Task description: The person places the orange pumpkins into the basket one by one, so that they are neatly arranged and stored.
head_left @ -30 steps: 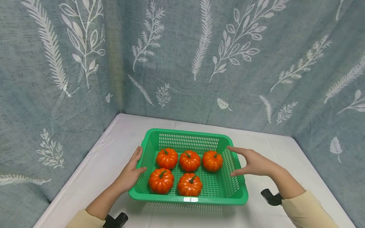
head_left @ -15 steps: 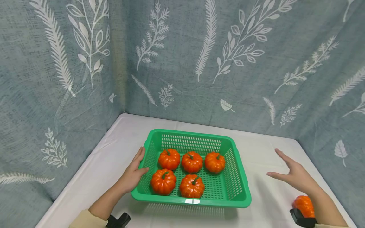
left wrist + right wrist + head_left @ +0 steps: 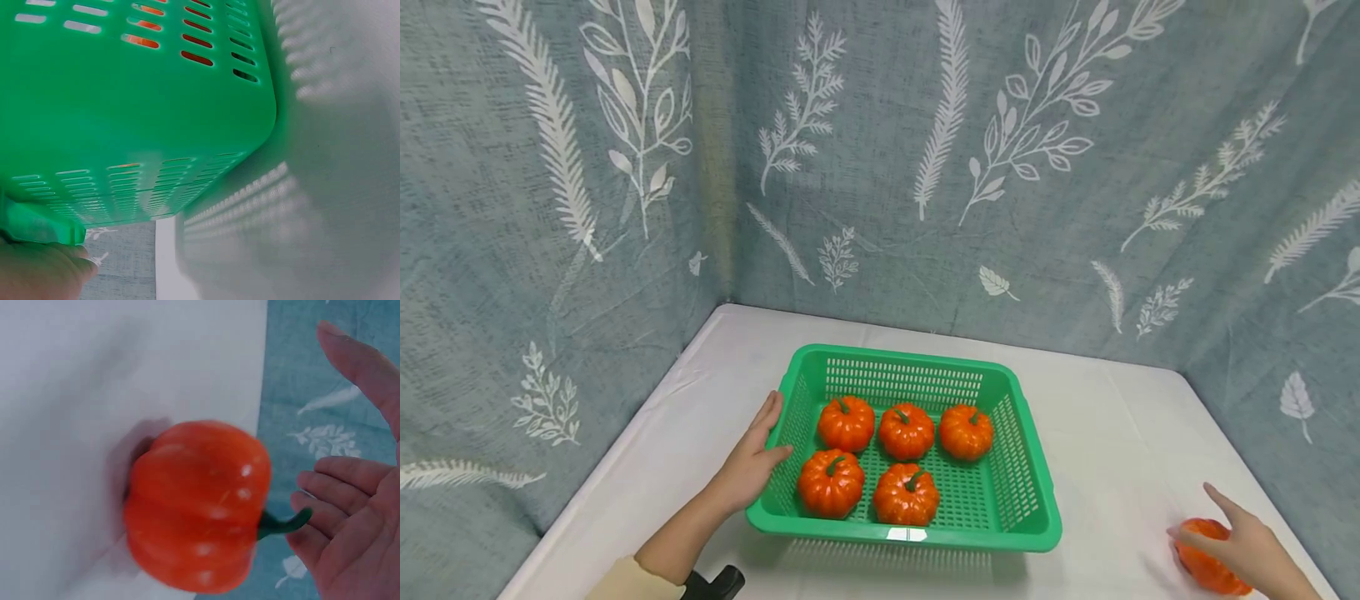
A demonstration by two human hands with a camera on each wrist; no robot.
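A green plastic basket (image 3: 1051,508) with slotted walls holds several small, glossy orange pumpkins (image 3: 907,432) with green stems. My left hand (image 3: 748,468) holds its left rim, the thumb over the edge and the fingers along the outside. The left wrist view shows the basket's wall (image 3: 137,119) up close, and part of that hand (image 3: 40,272) at the lower left. To the right of the basket, my right hand (image 3: 1251,546) is over a separate orange pumpkin (image 3: 1210,575). In the right wrist view this pumpkin (image 3: 200,506) lies beside the spread thumb and extended fingers (image 3: 350,481), its stem pointing at them.
A white cloth covers the table (image 3: 1120,450). Blue-grey curtains (image 3: 880,167) with white leaf prints stand behind it and along both sides. Between the basket and the single pumpkin lies a stretch of white tabletop.
My right hand has moved from the basket's right rim, rightward and down to the separate pumpkin, which came into view on the right. My left hand stays on the basket's left rim.
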